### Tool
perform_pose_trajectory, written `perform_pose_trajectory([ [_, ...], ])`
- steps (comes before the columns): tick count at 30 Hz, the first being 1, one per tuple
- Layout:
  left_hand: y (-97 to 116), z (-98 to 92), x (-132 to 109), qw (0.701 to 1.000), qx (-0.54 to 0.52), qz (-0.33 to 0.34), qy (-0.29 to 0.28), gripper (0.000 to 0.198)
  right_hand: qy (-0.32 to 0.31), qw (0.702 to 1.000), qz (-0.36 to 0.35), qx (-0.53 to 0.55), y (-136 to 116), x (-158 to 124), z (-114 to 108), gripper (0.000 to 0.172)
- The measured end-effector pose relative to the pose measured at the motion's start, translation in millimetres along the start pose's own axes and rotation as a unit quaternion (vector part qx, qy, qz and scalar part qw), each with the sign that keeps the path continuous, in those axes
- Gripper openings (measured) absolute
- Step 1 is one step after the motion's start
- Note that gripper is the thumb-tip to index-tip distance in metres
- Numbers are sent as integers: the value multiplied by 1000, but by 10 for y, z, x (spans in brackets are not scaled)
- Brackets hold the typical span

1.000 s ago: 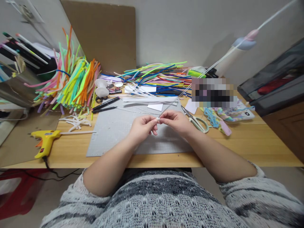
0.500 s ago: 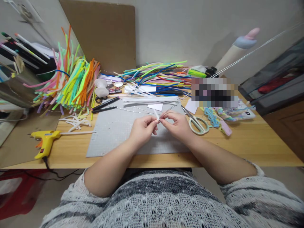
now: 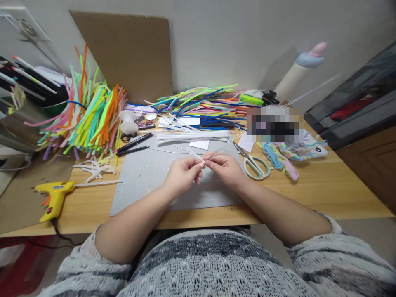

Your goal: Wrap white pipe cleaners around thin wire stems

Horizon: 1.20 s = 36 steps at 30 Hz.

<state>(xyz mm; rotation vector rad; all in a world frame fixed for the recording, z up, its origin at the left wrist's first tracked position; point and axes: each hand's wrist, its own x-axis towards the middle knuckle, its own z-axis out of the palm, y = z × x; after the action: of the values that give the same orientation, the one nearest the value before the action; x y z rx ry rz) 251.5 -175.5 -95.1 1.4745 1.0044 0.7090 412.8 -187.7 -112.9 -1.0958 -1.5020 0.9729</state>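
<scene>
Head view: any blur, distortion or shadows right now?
Head view: pens at the left edge look stretched and soft; a pixelated patch masks things at right. Same head view: soft shadow on the wall left of the pink-tipped cylinder; thin strands fade out toward upper right.

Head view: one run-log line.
left hand: pinching white strip; right hand: pinching thin wires; grey mat: under both hands; scissors: beside right hand

A: Identify the supporting surface.
B: Wood-grain counter.
A: List items resting directly on it.
B: Center: gray cutting mat. Left of mat: white pipe-cleaner offcuts. Right: scissors, blades spread slightly. Rear: multicolored pipe cleaners, heaped loosely.
</scene>
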Motion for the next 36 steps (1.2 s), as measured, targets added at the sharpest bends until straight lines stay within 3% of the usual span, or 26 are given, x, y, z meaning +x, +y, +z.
perform_pose_trajectory([
  [6,-55,-30,1,991,-114,-62,-28,24,-14,997,51,59,35,-8,57,20],
  [12,-119,-31,2,989,-129,-63,-21,28,-3,990,91,105,82,-31,121,19],
  [19,-123,-29,19,990,-127,-49,-23,26,-38,959,174,218,124,-31,117,17],
  [27,-145,-12,27,997,-77,-21,-6,21,21,973,162,165,103,-27,103,16],
  [36,-186,-14,41,995,-92,-37,-11,25,-70,941,161,289,134,-49,126,19],
])
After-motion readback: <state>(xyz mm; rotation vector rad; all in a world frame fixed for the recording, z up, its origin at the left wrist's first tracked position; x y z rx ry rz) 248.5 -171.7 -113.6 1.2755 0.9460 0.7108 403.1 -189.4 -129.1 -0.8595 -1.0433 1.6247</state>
